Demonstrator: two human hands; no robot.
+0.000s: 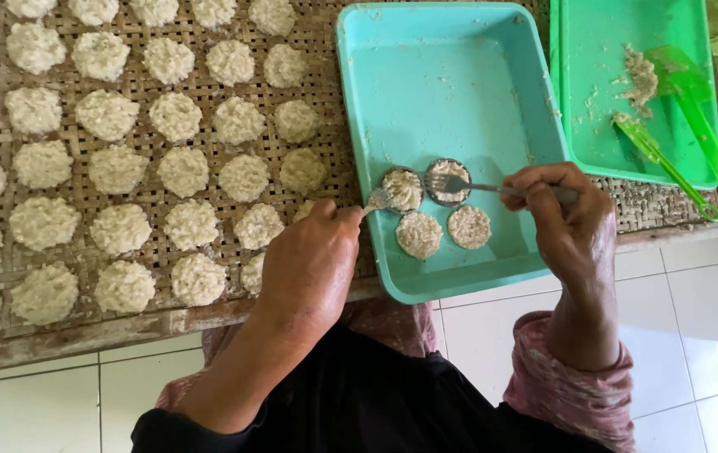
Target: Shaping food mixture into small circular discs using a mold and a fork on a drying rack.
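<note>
My right hand (562, 216) grips a metal fork (459, 184) whose tines rest on the right one of two round metal ring moulds (449, 182) filled with white rice mash. My left hand (313, 260) holds a small utensil (378, 200) against the left ring mould (402, 190). Both moulds sit in a turquoise plastic tray (451, 84). Two flat round rice patties (419, 235) lie just in front of the moulds in the same tray.
A woven bamboo mat (199, 84) on the left holds several rows of round rice patties. A green tray (602, 101) at the right back holds bits of mash and two green plastic spatulas (694, 92). White floor tiles lie below the mat's wooden edge.
</note>
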